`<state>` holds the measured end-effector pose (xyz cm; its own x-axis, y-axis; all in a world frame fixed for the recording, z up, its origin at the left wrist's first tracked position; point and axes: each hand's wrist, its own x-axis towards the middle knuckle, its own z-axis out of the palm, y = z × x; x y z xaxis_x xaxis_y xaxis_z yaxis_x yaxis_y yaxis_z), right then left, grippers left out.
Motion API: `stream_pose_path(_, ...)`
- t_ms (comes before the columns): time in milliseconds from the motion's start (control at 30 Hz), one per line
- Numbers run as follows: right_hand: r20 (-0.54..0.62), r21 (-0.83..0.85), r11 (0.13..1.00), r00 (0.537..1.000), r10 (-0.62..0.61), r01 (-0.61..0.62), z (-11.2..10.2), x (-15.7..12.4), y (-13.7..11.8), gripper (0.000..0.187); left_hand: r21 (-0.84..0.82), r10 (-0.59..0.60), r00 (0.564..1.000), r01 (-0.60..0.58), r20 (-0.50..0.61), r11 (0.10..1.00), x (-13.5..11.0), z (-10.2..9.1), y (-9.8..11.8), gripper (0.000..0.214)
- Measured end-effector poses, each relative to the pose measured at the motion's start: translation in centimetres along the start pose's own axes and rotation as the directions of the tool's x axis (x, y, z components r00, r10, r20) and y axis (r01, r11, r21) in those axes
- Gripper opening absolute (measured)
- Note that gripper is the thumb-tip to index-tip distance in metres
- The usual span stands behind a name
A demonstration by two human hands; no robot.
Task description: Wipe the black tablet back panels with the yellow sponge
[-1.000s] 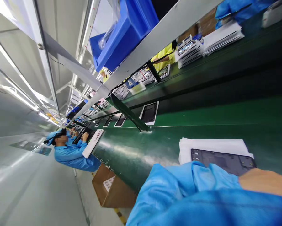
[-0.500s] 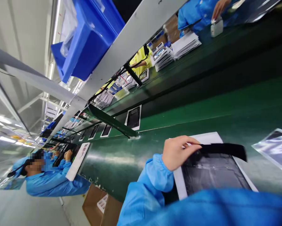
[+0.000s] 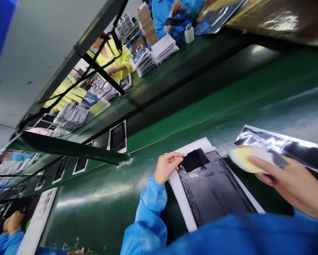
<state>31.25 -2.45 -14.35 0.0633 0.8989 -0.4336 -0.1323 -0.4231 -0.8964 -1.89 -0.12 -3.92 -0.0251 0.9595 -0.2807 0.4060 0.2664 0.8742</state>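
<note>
My left hand point(image 3: 167, 167) pinches the left corner of a small black sheet point(image 3: 195, 161) between thumb and fingertips. The sheet rests over the far end of a dark, flat tablet-like housing point(image 3: 217, 189) with small fittings along its edges. Beneath that housing lies a white sheet point(image 3: 184, 209), partly hidden by my blue sleeve. On the right, my right hand point(image 3: 288, 180) is closed around a pale yellow and white object point(image 3: 249, 158), smeared by motion, so its kind is unclear. It is held above the bench, to the right of the housing.
Shiny film-covered dark sheets point(image 3: 283, 143) lie at the right. A green bar point(image 3: 74, 147) juts over the green bench point(image 3: 100, 205). Beyond it lie more housings point(image 3: 118, 137) on white sheets. Co-workers point(image 3: 164, 16) sit across, near paper stacks point(image 3: 164, 49) and a white bottle point(image 3: 189, 33).
The black sheet, earlier raised as a curved strip, now lies flatter on the housing's far end. My right hand has come into view with the pale object. The camera view has turned right.
</note>
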Motion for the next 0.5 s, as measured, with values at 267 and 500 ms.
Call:
stream_pose_path(267,0.149,-0.292,0.903,0.948,-0.283,0.315,9.0,-2.1,-7.2,0.051,0.016,0.001,0.994,-0.002,0.108,1.0,0.1,1.0,-0.9,0.028)
stream_pose_path(500,0.168,-0.38,0.876,0.953,-0.251,0.297,8.8,-2.0,-5.9,0.049,0.028,-0.012,0.989,0.008,0.148,1.0,0.1,1.1,-0.9,0.029)
